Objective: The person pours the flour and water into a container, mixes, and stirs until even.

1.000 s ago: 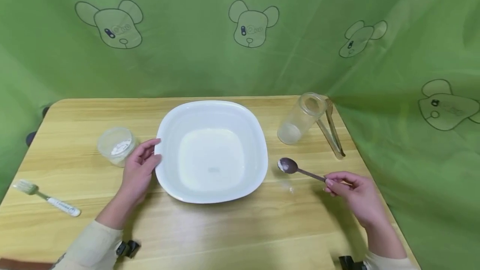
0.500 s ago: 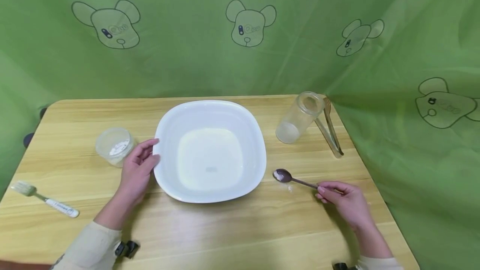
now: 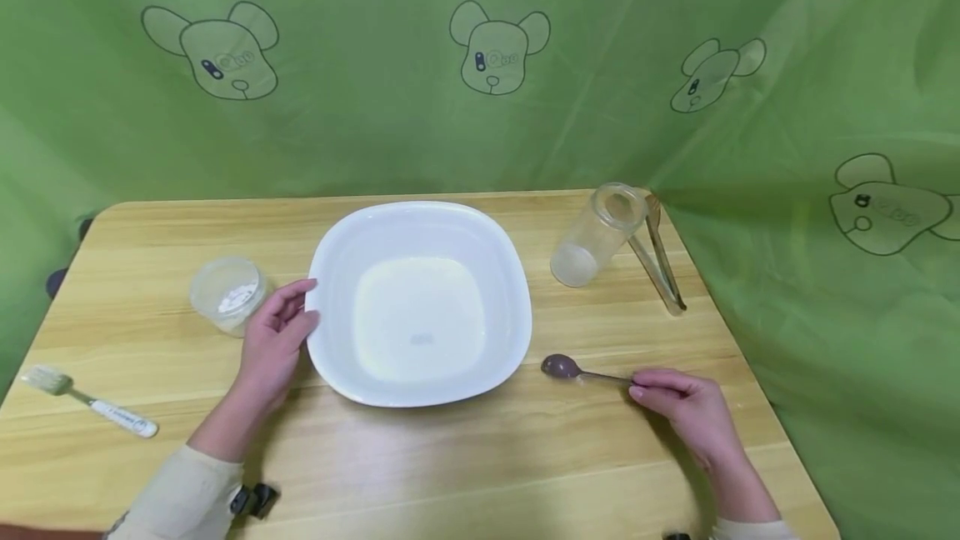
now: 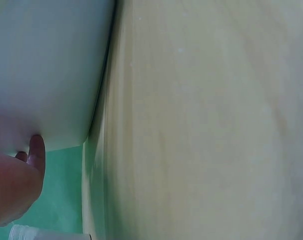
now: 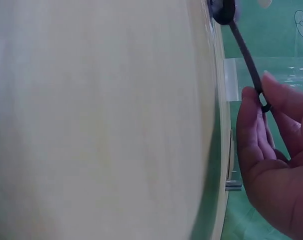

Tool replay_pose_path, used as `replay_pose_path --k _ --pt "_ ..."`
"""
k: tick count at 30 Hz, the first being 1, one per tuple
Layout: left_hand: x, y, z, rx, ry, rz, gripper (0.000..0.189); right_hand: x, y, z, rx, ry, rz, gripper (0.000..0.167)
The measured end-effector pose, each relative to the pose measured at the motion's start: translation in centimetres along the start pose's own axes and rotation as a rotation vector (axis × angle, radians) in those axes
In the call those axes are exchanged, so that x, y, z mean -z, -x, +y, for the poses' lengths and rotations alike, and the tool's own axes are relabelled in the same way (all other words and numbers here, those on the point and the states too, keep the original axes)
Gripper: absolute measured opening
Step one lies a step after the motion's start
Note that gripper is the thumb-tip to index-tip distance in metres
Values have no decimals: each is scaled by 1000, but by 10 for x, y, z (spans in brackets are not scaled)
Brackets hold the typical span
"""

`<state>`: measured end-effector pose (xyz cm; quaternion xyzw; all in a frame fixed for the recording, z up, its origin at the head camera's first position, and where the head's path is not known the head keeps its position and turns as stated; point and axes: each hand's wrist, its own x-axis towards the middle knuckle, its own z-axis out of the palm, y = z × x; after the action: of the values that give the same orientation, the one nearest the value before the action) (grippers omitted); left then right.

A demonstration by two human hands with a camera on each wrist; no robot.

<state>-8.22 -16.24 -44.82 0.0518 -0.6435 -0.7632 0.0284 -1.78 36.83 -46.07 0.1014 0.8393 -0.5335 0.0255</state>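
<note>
A white basin (image 3: 420, 319) stands mid-table. At its left rim my left hand (image 3: 273, 344) holds on, with the thumb and index finger at the edge; in the left wrist view a fingertip (image 4: 37, 142) touches the outer wall. My right hand (image 3: 693, 415) pinches the handle end of a dark brown spoon (image 3: 560, 367) between thumb and fingers, right of the basin. Low over the table, the spoon's bowl looks turned over, and I see no white stuff in it. In the right wrist view the spoon handle (image 5: 247, 56) slants up from the fingertips.
Left of the basin is a clear tub (image 3: 228, 297) with white stuff inside. A white-handled brush (image 3: 123, 417) lies at the far left. At the back right stands a clear glass jar (image 3: 596, 236) with white stuff at its bottom, beside metal tongs (image 3: 662, 269).
My right hand has moved left and toward me with the spoon and lowered it. The spoon has turned, and the white stuff seen in it earlier no longer shows. The left hand stays at the basin.
</note>
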Motion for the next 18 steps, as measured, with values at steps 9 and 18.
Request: replay_pose_path --k 9,18 --pt "0 0 1 -10 -9 -13 42 -4 4 2 81 176 0 33" --pt "0 -1 2 6 -23 0 43 -7 3 2 100 324 -25 33"
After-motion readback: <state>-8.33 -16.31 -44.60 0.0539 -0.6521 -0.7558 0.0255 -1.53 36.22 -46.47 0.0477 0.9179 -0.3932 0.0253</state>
